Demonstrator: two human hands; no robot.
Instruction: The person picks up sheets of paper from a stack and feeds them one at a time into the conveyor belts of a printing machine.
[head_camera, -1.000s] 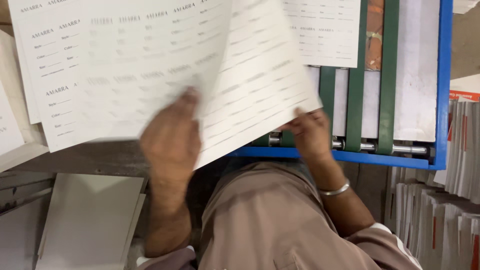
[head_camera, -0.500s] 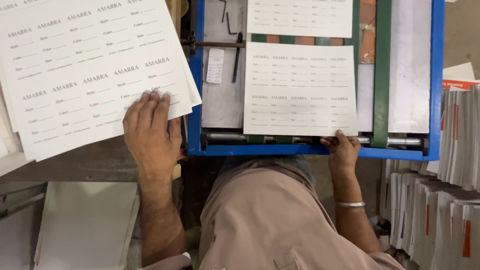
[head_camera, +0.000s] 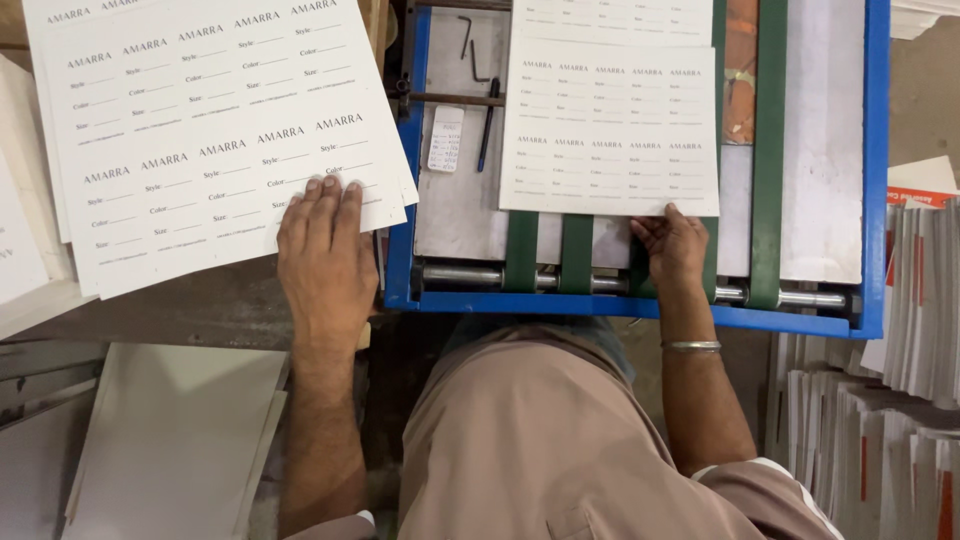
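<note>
Left hand (head_camera: 325, 255) is lying flat, fingers spread, grip open, pressing the printed sheet stack (head_camera: 215, 130) on the worktop. Right hand (head_camera: 672, 245) is pinching the near edge of a label sheet (head_camera: 610, 130) in the blue feeder tray (head_camera: 640, 305).

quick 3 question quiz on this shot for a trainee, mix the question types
1. True or false: the left hand lies flat on the stack of sheets.
2. Which hand touches the lower edge of the single sheet on the blue feeder?
3. The green belts run: A) under the sheet, B) over the sheet, C) beside the stack.

Key
1. True; its fingertips rest on the stack's lower edge.
2. The right hand, the one with a bangle on its wrist.
3. A.
</note>
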